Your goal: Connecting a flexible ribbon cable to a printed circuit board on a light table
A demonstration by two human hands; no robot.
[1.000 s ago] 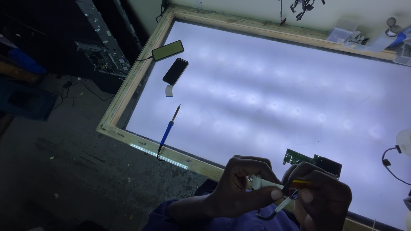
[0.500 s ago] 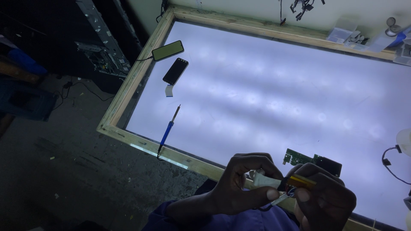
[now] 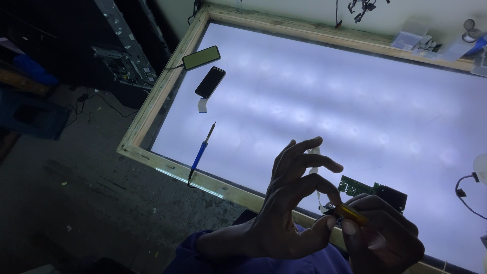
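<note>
My left hand [image 3: 289, 203] is raised over the near edge of a lit white table [image 3: 324, 91]; its thumb and forefinger pinch a small dark part [image 3: 331, 209] while the other fingers spread upward. A pale ribbon strip [image 3: 315, 167] shows behind those fingers. My right hand [image 3: 383, 236] is closed around a thin yellow-handled tool [image 3: 352, 215], whose tip meets the small part. Both hands touch at that spot. A green circuit board [image 3: 373, 189] lies on the table just beyond them.
A blue-handled soldering iron [image 3: 202, 150] lies near the table's left front edge. A dark phone [image 3: 210, 82] with a white ribbon and a green-lit phone [image 3: 201, 57] lie at the far left. The wooden frame [image 3: 152, 104] rims the table. Small items stand at the back right.
My left hand's fingers have opened and spread upward from a closed grip. The white piece held earlier is no longer between the hands. The view has shifted slightly.
</note>
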